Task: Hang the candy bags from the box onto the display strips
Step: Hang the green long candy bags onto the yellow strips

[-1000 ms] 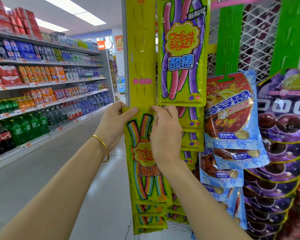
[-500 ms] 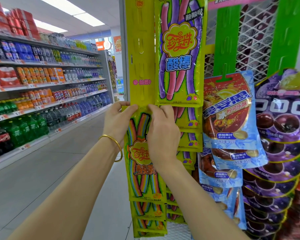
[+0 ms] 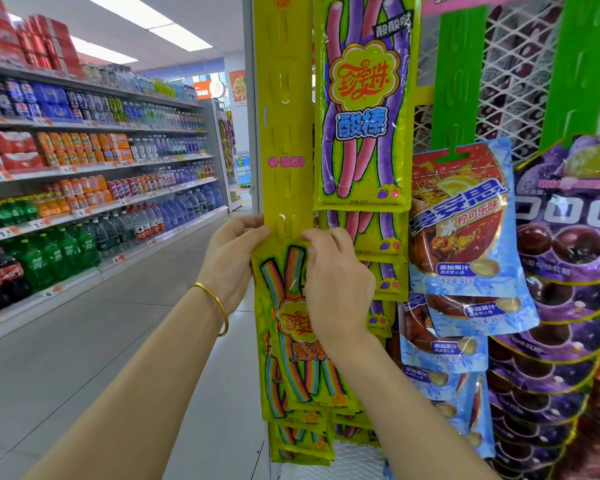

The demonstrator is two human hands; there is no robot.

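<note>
A yellow candy bag with rainbow strips (image 3: 297,327) hangs against the yellow display strip (image 3: 284,133), its top edge at one of the strip's lower hooks. My left hand (image 3: 231,261) pinches the bag's upper left corner, thumb on the strip's edge. My right hand (image 3: 333,278) pinches the bag's top right edge with curled fingers, covering part of the bag. More rainbow bags (image 3: 298,441) hang below it. The box is not in view.
Purple-strip candy bags (image 3: 362,109) fill the neighbouring strip. Blue cola-candy pouches (image 3: 461,237) and purple grape bags (image 3: 568,254) hang from green strips (image 3: 459,74) on a wire rack. Drink shelves (image 3: 84,174) line the aisle on the left.
Both hands have lifted the rainbow bag's top edge slightly higher on the yellow strip, up to a hook slot. The view has shifted a little.
</note>
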